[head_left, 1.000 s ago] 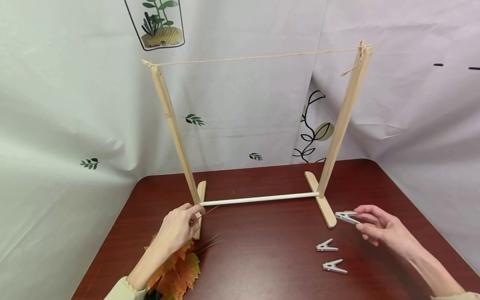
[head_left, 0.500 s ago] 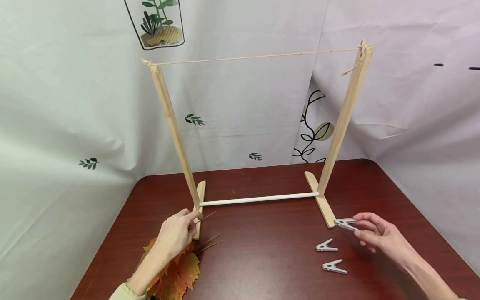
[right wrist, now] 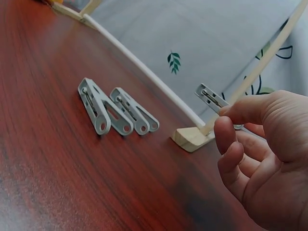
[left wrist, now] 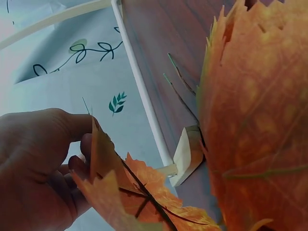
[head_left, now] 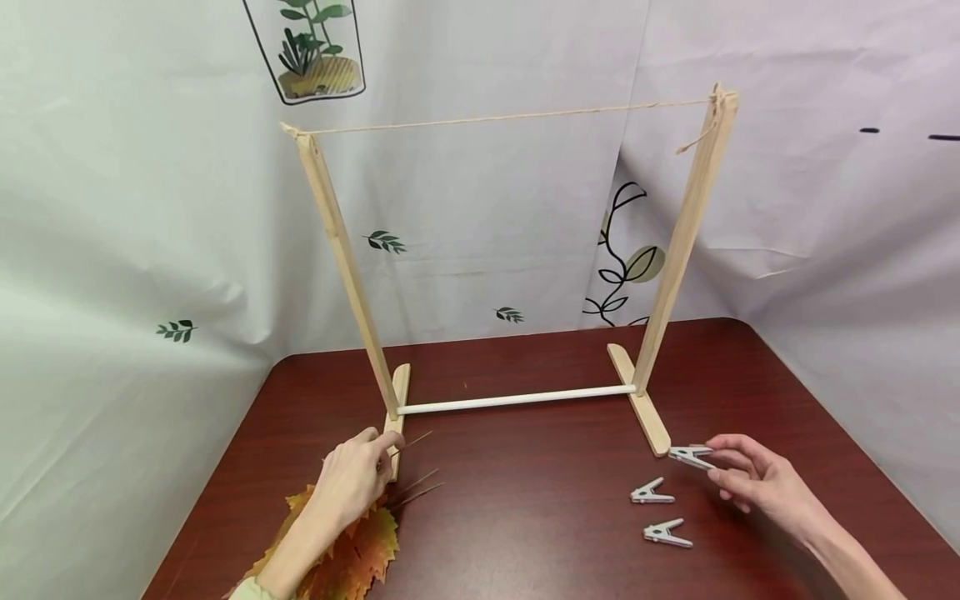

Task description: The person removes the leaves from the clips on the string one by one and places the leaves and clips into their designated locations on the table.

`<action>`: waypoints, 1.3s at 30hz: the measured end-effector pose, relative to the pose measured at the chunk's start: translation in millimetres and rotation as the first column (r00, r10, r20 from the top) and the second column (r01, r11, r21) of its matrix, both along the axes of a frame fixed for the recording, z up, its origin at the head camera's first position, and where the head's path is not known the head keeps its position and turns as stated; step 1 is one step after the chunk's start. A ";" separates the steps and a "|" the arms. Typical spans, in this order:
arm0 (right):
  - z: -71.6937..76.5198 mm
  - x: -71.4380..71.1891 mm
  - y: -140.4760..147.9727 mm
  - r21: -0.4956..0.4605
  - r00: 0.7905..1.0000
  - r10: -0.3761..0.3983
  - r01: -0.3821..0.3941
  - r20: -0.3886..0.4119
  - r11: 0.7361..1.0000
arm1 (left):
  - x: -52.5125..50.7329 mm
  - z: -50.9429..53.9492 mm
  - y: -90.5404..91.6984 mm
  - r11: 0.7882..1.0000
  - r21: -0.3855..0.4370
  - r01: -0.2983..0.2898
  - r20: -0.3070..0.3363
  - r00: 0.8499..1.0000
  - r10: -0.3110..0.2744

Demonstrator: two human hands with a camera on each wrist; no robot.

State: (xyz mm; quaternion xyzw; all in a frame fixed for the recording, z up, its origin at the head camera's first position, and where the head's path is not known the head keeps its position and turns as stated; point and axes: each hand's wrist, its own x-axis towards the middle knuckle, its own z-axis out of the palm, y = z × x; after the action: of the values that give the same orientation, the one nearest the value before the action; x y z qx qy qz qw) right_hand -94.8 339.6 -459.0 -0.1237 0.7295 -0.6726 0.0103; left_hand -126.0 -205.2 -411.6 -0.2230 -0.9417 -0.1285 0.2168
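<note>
My left hand (head_left: 347,482) pinches an orange artificial maple leaf (left wrist: 144,175) near its stem, whose thin end pokes out past the fingers. Below that hand, more autumn leaves (head_left: 363,546) lie in a heap on the table, partly hidden by the forearm. Two loose stems (head_left: 416,490) stick out to the right of the heap. On the other side, my right hand (head_left: 765,482) holds a grey clothespin (right wrist: 211,97) between thumb and fingers, just off the stand's right foot. Two more clothespins, one nearer the stand (head_left: 652,492) and one nearer me (head_left: 667,533), lie to its left.
A wooden stand rises at the back, with a left post (head_left: 347,267), a right post (head_left: 684,250) and a white rod (head_left: 517,400) low between them. Twine (head_left: 487,120) runs across the top. Pale patterned cloth (head_left: 480,208) hangs behind the dark red table (head_left: 525,517).
Both hands have come down a little, towards the near side, each with its leaf or clothespin still held. The stand and the two lying clothespins have stayed in place.
</note>
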 end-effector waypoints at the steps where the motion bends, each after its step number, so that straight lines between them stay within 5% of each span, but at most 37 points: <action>1: -0.7 0.1 0.1 0.002 1.000 -0.002 0.002 -0.001 1.000 | 0.1 -0.6 -0.3 1.000 0.003 0.006 -0.008 1.000 -0.006; 12: -3.7 1.9 -0.7 0.051 0.999 -0.037 0.036 0.024 0.998 | -1.9 -7.8 -5.7 0.994 0.056 0.091 -0.041 0.995 -0.089; 39: -13.0 0.5 -1.3 0.133 0.997 -0.072 0.066 0.035 0.989 | -6.0 -22.7 -14.5 0.967 0.180 0.180 -0.052 0.983 -0.173</action>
State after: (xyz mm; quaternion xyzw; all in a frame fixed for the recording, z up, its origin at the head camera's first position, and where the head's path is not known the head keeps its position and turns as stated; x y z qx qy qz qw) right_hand -94.3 338.3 -472.1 -0.0840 0.7758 -0.6252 0.0097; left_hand -132.0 -219.7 -434.3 -0.2873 -0.8981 -0.2297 0.2410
